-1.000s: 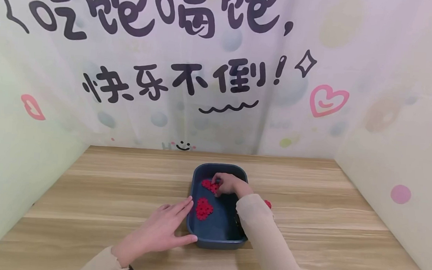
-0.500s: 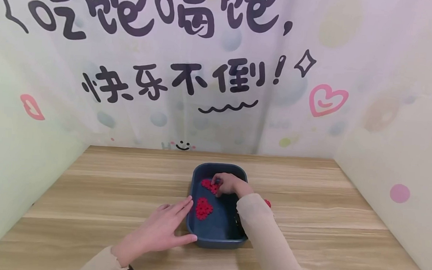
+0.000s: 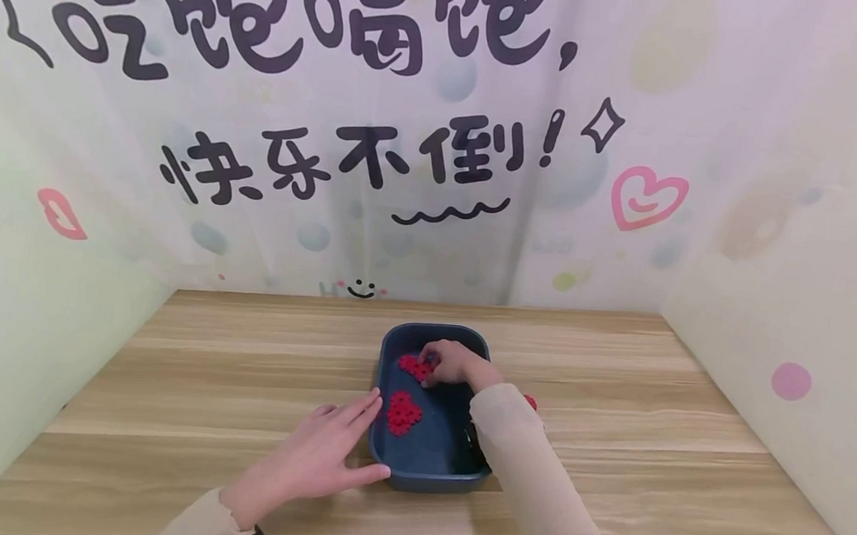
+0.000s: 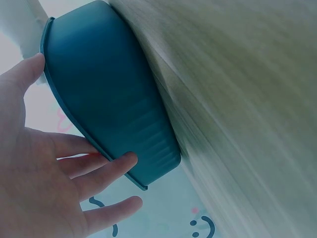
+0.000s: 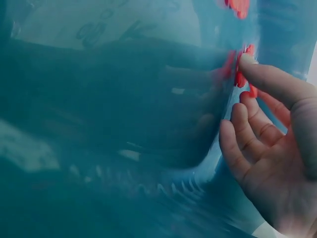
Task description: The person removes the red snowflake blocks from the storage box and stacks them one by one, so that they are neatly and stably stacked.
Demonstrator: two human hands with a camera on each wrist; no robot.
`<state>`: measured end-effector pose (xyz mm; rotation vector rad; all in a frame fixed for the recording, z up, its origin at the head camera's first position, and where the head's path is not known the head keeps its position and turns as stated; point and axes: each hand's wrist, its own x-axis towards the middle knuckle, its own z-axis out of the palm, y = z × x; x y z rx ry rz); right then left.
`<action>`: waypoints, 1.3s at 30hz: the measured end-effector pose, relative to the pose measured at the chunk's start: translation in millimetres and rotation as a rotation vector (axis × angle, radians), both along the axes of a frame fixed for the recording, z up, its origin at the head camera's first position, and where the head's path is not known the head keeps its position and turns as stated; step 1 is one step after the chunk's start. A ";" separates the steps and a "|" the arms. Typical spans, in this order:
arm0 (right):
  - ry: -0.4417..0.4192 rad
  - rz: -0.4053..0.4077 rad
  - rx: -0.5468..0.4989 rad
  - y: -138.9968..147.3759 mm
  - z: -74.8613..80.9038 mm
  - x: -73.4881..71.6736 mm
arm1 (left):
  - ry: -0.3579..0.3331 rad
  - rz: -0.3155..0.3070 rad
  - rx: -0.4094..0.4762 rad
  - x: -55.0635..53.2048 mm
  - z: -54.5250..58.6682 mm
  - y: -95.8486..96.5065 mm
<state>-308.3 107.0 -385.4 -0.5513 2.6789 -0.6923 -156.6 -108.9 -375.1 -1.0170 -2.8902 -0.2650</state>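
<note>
A dark blue rectangular bin (image 3: 436, 483) stands on the wood-grain table. My left hand (image 3: 318, 457) rests against its left side with fingers stretched out; in the left wrist view, thumb and fingers of that left hand (image 4: 42, 183) touch the rim of the bin (image 4: 104, 89). Inside the bin, my right hand (image 3: 455, 362) pinches a red flower-shaped piece at the far cluster (image 3: 410, 366). The right wrist view has the right thumb (image 5: 270, 79) on the red flower-shaped piece (image 5: 240, 77); the index finger is partly hidden. Another red cluster (image 3: 403, 415) lies nearer me.
Something red (image 3: 531, 402) shows beyond my right sleeve (image 3: 534, 465), outside the bin and mostly hidden. A dark object (image 3: 470, 436) is partly covered by that sleeve. Behind the table hangs a printed curtain (image 3: 358, 213); pale walls stand at both sides.
Very little differs: my right fingers and the red pieces under them have shifted slightly. The left hand and the bin stay in place.
</note>
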 end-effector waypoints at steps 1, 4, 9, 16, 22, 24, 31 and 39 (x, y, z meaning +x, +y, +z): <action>0.003 0.000 -0.005 -0.5 0.6 -0.1 | -0.002 0.000 0.001 0.1 0.1 -0.1; 0.013 0.011 -0.024 -2.1 3.0 0.0 | -0.007 0.000 0.006 0.5 0.6 -0.3; 0.050 0.064 -0.042 -4.8 13.3 0.4 | -0.014 -0.005 0.020 1.1 2.3 -0.7; 0.084 0.091 -0.051 -5.2 41.5 3.8 | 0.009 -0.017 0.021 1.5 3.4 -0.8; 0.069 0.129 -0.091 5.9 58.1 3.8 | -0.010 -0.005 0.015 1.6 3.0 -0.5; 0.076 0.154 -0.103 12.0 61.5 4.2 | -0.014 -0.004 0.011 1.8 3.1 -0.4; 0.125 0.233 -0.139 33.0 61.7 6.7 | -0.028 0.001 0.013 2.2 3.2 -0.8; 0.202 0.265 -0.161 55.7 52.9 12.0 | 0.003 -0.006 0.007 1.5 1.9 -1.3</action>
